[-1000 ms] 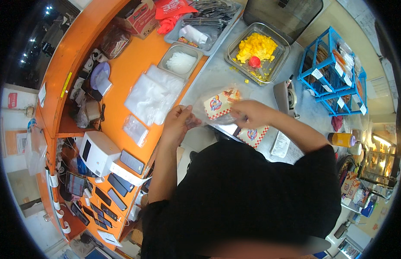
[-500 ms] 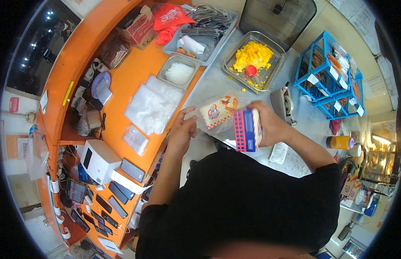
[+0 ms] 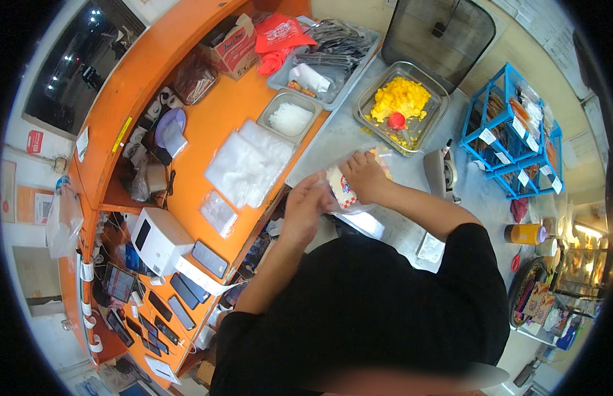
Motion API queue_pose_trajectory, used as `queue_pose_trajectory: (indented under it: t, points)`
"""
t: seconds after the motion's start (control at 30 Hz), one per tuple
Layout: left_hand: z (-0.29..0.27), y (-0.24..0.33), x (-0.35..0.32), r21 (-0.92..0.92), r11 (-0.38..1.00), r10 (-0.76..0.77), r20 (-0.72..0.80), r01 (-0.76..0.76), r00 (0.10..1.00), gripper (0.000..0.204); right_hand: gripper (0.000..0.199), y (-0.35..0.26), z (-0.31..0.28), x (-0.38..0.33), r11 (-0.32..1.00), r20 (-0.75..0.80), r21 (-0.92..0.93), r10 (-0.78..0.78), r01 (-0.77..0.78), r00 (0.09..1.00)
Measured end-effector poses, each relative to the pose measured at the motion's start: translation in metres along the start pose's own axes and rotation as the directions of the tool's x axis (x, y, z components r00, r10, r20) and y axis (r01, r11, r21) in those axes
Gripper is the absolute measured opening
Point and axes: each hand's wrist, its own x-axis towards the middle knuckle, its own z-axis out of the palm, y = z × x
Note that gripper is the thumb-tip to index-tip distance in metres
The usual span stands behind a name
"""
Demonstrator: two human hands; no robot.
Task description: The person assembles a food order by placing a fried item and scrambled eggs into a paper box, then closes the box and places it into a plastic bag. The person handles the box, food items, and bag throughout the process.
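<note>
Since the earlier frame, the printed paper packet (image 3: 341, 189) has gone from upright to lying low on the bench (image 3: 412, 224), just before the steel tray of yellow food (image 3: 404, 105). Right hand (image 3: 362, 177) fingers clasp it; left hand (image 3: 305, 206) fingers pinch clear plastic wrap (image 3: 319, 185) beside it.

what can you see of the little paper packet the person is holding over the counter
The paper packet is small and pale with a red and blue print; its exact shape is hard to tell. It sits inside thin clear plastic that looks like a bag, crinkled around it. The right hand covers its top, and the left hand meets the plastic from the other side. It is held low over the grey counter, between the stack of clear bags and the metal tray of yellow food.
</note>
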Motion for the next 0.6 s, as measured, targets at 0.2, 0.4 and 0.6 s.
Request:
queue_pose_trajectory:
  t: [0.2, 0.4, 0.6]
  points:
    - [-0.012, 0.011, -0.011, 0.407, 0.862, 0.305, 0.06, -0.303, 0.95, 0.047, 0.065, 0.049, -0.047, -0.023, 0.993, 0.144, -0.11, 0.063, -0.047, 0.988]
    - [-0.011, 0.057, -0.029, 0.201, 0.924, 0.328, 0.029, -0.327, 0.944, 0.049, 0.031, 0.102, -0.153, -0.063, 0.879, 0.063, -0.099, -0.463, 0.467, 0.884]
    - [-0.008, 0.067, -0.022, 0.699, 0.517, 0.257, 0.424, -0.494, 0.869, 0.058, 0.028, 0.07, -0.152, -0.05, 0.812, -0.048, 0.04, -0.581, 0.583, 0.812]
